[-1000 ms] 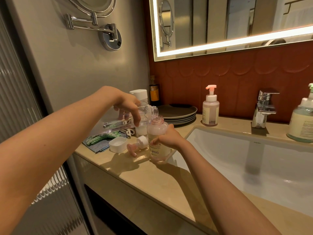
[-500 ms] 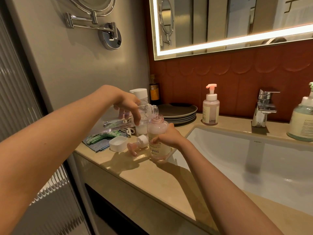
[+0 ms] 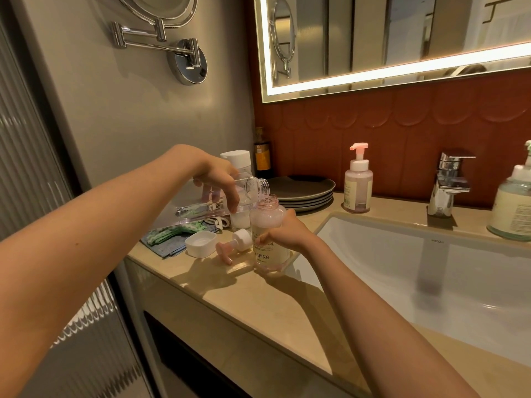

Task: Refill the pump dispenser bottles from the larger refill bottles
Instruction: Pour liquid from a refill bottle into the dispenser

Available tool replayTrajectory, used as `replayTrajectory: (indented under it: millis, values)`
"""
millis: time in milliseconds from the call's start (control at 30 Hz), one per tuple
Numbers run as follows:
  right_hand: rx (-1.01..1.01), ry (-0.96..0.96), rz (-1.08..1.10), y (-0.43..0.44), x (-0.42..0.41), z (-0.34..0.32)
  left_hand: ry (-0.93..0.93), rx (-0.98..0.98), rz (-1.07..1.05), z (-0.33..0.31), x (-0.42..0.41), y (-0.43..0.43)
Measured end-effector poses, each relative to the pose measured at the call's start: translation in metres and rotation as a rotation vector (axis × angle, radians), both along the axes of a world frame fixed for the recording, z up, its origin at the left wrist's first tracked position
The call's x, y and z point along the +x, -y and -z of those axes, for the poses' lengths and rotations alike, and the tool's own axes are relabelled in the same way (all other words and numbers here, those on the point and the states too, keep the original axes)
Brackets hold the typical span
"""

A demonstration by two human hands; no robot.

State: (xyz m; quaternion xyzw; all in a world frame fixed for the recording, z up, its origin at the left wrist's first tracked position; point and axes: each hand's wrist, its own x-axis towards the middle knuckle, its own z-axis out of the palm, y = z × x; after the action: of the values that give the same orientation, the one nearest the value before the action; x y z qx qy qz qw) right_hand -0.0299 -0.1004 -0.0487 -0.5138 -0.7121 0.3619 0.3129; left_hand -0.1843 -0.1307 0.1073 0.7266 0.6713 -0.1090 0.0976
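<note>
At the vanity's left end, you are tipping the clear refill bottle (image 3: 248, 193) nearly flat with your left hand (image 3: 218, 182), fingers wrapped over its body, its open mouth hanging just above the neck of the pink pump dispenser bottle (image 3: 268, 222). Your right hand (image 3: 283, 235) is gripping that bottle around its label, steadying it on the counter (image 3: 230, 294) right at the sink's (image 3: 402, 268) nine o'clock rim. The narrow neck is leaving little margin: let the mouth drift toward twelve o'clock and liquid would likely be running down the outside. The contents are looking pale and high near the shoulder, so overflow is a risk too. The pump head (image 3: 232, 244) and a white cap (image 3: 200, 244) are lying at the bottle's nine o'clock, in the path of any spill.
</note>
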Motion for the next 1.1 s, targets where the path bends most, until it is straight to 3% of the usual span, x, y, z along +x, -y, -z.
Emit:
replayTrajectory:
  millis: [1100]
  values:
    - [-0.045, -0.031, 0.015, -0.005, 0.0007, 0.0023, 0.011, -0.002, 0.0, -0.0006, -0.0003, 0.0002]
